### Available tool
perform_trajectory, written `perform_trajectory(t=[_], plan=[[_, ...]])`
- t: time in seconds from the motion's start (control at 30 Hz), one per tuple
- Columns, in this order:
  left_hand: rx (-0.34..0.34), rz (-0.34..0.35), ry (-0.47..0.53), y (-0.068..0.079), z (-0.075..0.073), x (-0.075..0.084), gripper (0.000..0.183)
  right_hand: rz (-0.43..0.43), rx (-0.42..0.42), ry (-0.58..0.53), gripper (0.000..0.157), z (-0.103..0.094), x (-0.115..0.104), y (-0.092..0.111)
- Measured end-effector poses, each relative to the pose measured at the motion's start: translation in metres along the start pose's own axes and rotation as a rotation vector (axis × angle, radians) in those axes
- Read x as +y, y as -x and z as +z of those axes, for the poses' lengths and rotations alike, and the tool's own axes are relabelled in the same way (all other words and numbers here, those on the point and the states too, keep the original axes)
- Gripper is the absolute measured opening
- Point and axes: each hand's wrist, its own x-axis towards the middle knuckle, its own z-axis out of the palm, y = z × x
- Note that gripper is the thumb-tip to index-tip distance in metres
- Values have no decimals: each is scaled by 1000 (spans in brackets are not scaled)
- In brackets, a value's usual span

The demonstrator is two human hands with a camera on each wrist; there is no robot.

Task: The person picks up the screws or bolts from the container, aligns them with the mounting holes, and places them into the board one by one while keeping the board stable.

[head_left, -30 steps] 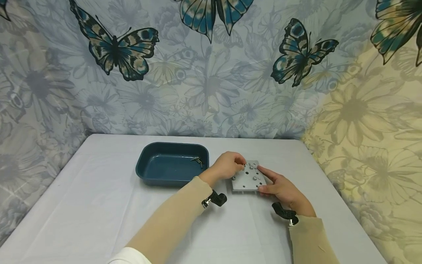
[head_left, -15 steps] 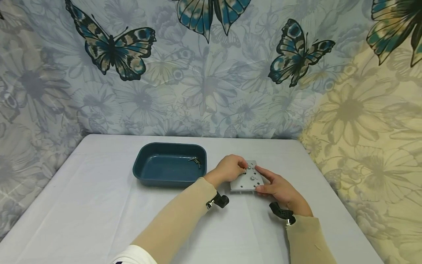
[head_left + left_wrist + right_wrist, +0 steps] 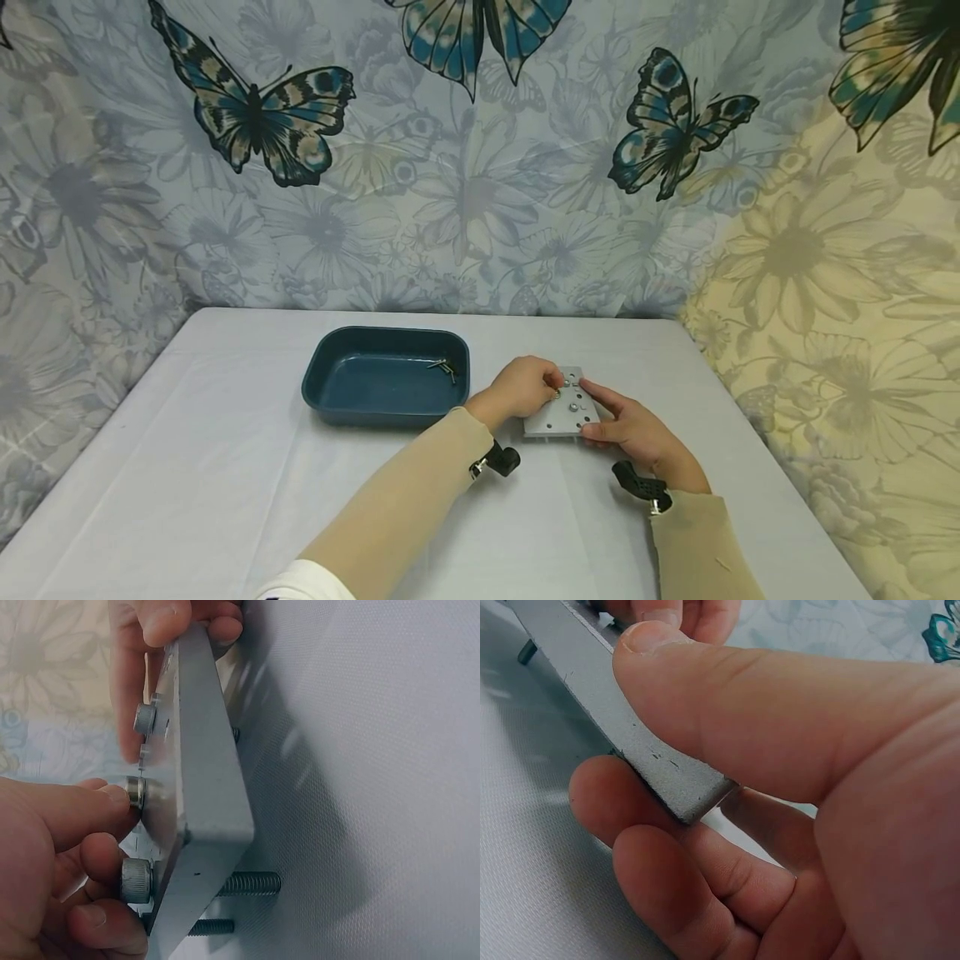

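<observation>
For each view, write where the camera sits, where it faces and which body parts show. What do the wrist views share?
Head: worn on the head, facing forward and down at the table, blue tray and metal plate; left hand, right hand and forearms show.
Left wrist: on that wrist, facing screws and the metal plate's edge; left hand at left, part of the right hand at top.
Right wrist: on that wrist, facing the metal plate's corner; right hand large, part of the left hand at top.
Shared: metal plate, parts of both hands.
</observation>
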Motion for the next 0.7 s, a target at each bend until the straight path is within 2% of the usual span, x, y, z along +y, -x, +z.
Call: perform_trajectory(t=[0.13, 0.2, 0.27, 0.37, 0.43, 0.5, 0.57, 0.7], plan=[[-2, 6, -1, 1, -1, -1, 16, 4, 9, 18, 91, 0, 0, 0], [6, -5, 31, 3, -3, -1, 18, 9, 18, 31, 92, 0, 0, 0], [22, -48, 165, 6, -6, -2, 22, 14, 24, 36, 92, 0, 1, -1], [102, -154, 484, 13, -17, -4, 29, 24, 34, 35, 93, 1, 1, -1], [190, -202, 691, 20, -29, -9, 33, 20, 28, 33, 93, 1, 1, -1], [253, -227, 786, 27, -47, -16, 37, 16, 27, 36, 92, 1, 1, -1], [262, -238, 799, 35, -68, -29, 40, 7, 25, 49, 92, 1, 0, -1], [186, -275, 666, 51, -104, -62, 44, -11, 22, 83, 91, 1, 0, -1]])
